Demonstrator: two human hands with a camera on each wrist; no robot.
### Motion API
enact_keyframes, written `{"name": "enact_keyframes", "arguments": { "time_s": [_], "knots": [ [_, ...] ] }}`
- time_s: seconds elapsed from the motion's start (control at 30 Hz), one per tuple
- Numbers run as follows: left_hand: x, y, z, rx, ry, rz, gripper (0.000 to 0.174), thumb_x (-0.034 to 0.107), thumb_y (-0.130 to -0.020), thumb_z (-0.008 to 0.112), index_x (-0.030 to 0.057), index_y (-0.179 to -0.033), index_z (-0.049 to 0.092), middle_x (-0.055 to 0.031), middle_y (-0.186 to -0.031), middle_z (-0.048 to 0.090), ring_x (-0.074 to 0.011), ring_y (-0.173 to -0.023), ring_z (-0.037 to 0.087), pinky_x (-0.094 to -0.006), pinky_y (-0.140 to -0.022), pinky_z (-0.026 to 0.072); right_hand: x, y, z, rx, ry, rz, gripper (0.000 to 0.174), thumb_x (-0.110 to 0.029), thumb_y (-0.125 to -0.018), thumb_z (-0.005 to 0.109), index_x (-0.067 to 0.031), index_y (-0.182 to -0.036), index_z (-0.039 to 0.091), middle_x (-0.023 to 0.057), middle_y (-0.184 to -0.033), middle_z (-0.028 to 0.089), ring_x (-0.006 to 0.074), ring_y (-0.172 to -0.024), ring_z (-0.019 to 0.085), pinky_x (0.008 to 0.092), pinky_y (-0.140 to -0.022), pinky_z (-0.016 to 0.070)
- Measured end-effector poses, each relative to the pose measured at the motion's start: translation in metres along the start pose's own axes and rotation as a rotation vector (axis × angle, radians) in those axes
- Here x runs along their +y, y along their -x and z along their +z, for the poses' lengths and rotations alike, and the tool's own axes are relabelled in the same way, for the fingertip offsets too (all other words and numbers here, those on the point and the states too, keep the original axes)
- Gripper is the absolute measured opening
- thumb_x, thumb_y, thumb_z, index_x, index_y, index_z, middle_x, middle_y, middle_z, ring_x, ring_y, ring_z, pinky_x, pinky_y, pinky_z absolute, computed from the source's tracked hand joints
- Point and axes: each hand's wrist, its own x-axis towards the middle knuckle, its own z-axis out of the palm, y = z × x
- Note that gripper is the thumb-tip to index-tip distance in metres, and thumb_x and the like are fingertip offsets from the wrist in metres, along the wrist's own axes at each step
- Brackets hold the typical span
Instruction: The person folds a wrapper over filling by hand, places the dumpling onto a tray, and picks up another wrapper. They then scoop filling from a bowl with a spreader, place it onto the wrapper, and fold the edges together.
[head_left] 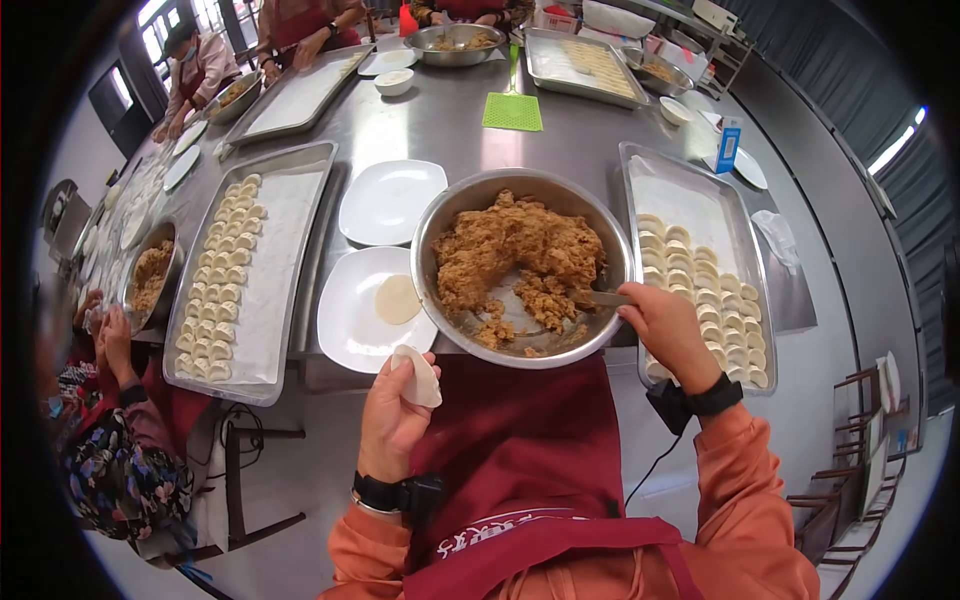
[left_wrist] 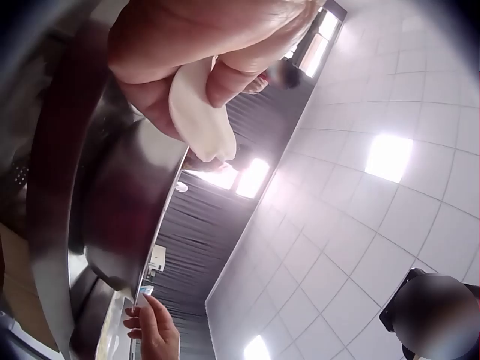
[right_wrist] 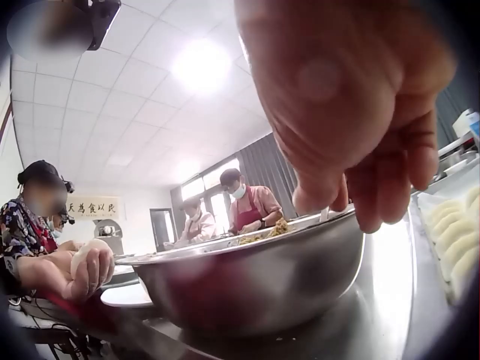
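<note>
The left hand (head_left: 395, 420) holds a pale dough wrapper (head_left: 418, 378), bent between thumb and fingers, just in front of the white square plate (head_left: 345, 335). In the left wrist view the wrapper (left_wrist: 199, 112) hangs curved in the fingers. On the plate lies one flat round wrapper (head_left: 398, 300). The right hand (head_left: 665, 325) pinches the handle of a flat utensil (head_left: 606, 298) over the right side of the steel bowl (head_left: 425, 240); its far end is in or against the brown filling (head_left: 520, 240). The right wrist view shows this hand (right_wrist: 352, 112) above the bowl's rim.
Trays of folded dumplings stand to the left (head_left: 285, 240) and right (head_left: 700, 190) of the bowl. Behind are an empty white plate (head_left: 392, 203), a green fly swatter (head_left: 512, 110), a small white bowl (head_left: 394, 82) and a blue-white box (head_left: 728, 145). Other people work around the table.
</note>
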Motion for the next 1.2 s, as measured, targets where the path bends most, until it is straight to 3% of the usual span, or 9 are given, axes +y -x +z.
{"name": "enact_keyframes", "arguments": {
  "time_s": [0.2, 0.43, 0.63, 0.73, 0.83, 1.07, 1.13, 1.2],
  "knots": [
    [-0.004, 0.008, 0.013, -0.035, 0.054, -0.061, 0.022, 0.013, -0.085, 0.056, 0.0119, -0.106, 0.052, -0.0112, -0.1, 0.061, -0.023, -0.084, 0.062, -0.0348, -0.065, 0.0532, -0.001, -0.02, 0.001, -0.08, 0.262, -0.074, 0.009, -0.017, -0.076, 0.059, -0.0082, -0.075, 0.059, 0.0114, -0.066, 0.06, 0.0316, -0.064, 0.059, 0.0417, -0.055, 0.0456],
    [-0.011, 0.008, 0.011, -0.089, 0.098, -0.115, 0.022, 0.015, -0.086, 0.055, 0.0112, -0.107, 0.054, -0.0098, -0.095, 0.062, -0.0234, -0.083, 0.063, -0.0361, -0.066, 0.053, -0.016, -0.034, 0.0, -0.122, 0.279, -0.132, 0.009, -0.016, -0.077, 0.055, -0.0085, -0.075, 0.059, 0.0126, -0.065, 0.058, 0.0326, -0.064, 0.058, 0.0413, -0.056, 0.0447],
    [-0.013, 0.007, 0.005, -0.042, 0.086, -0.113, 0.023, 0.015, -0.086, 0.055, 0.0085, -0.108, 0.053, -0.0086, -0.093, 0.063, -0.0242, -0.084, 0.062, -0.0381, -0.071, 0.0521, -0.036, -0.027, 0.004, -0.056, 0.056, -0.146, 0.01, -0.017, -0.079, 0.053, -0.01, -0.078, 0.061, 0.0122, -0.067, 0.059, 0.0327, -0.066, 0.058, 0.0405, -0.058, 0.0459],
    [-0.018, 0.005, 0.006, -0.041, 0.074, -0.12, 0.024, 0.015, -0.085, 0.056, 0.0081, -0.108, 0.053, -0.0097, -0.095, 0.062, -0.0264, -0.089, 0.061, -0.04, -0.075, 0.0509, -0.041, -0.028, 0.017, -0.213, 0.063, -0.14, 0.011, -0.016, -0.079, 0.054, -0.0117, -0.086, 0.062, 0.011, -0.075, 0.061, 0.0314, -0.072, 0.059, 0.0405, -0.062, 0.0467],
    [-0.019, 0.006, 0.01, -0.059, 0.062, -0.14, 0.027, 0.015, -0.084, 0.056, 0.0067, -0.109, 0.052, -0.0118, -0.099, 0.06, -0.0295, -0.095, 0.058, -0.0418, -0.078, 0.0498, -0.041, -0.028, 0.032, -0.251, 0.027, -0.198, 0.013, -0.015, -0.079, 0.054, -0.0119, -0.089, 0.062, 0.011, -0.075, 0.061, 0.0318, -0.072, 0.059, 0.0404, -0.062, 0.0467],
    [-0.02, 0.005, 0.01, -0.047, 0.098, -0.156, 0.03, 0.015, -0.085, 0.054, 0.0039, -0.112, 0.05, -0.0161, -0.108, 0.057, -0.0333, -0.101, 0.055, -0.0439, -0.082, 0.0486, -0.05, -0.027, 0.035, -0.231, -0.046, -0.221, 0.013, -0.015, -0.078, 0.055, -0.0107, -0.088, 0.062, 0.0124, -0.075, 0.061, 0.0325, -0.072, 0.059, 0.0402, -0.062, 0.0466],
    [-0.021, 0.006, 0.012, -0.045, 0.107, -0.159, 0.031, 0.016, -0.085, 0.054, 0.0037, -0.113, 0.049, -0.0166, -0.109, 0.056, -0.0338, -0.102, 0.054, -0.0441, -0.082, 0.0486, -0.051, -0.025, 0.034, -0.174, -0.143, -0.258, 0.009, -0.016, -0.077, 0.052, -0.0105, -0.079, 0.059, 0.0121, -0.069, 0.059, 0.0326, -0.069, 0.059, 0.0429, -0.058, 0.0458],
    [-0.02, 0.007, 0.015, -0.071, 0.099, -0.154, 0.033, 0.013, -0.086, 0.052, 0.0004, -0.115, 0.046, -0.0189, -0.112, 0.054, -0.034, -0.103, 0.054, -0.0427, -0.087, 0.0464, -0.052, -0.023, 0.03, -0.183, -0.188, -0.253, 0.01, -0.016, -0.077, 0.053, -0.0105, -0.081, 0.061, 0.0127, -0.07, 0.06, 0.033, -0.069, 0.059, 0.0424, -0.059, 0.0458]
  ]
}}
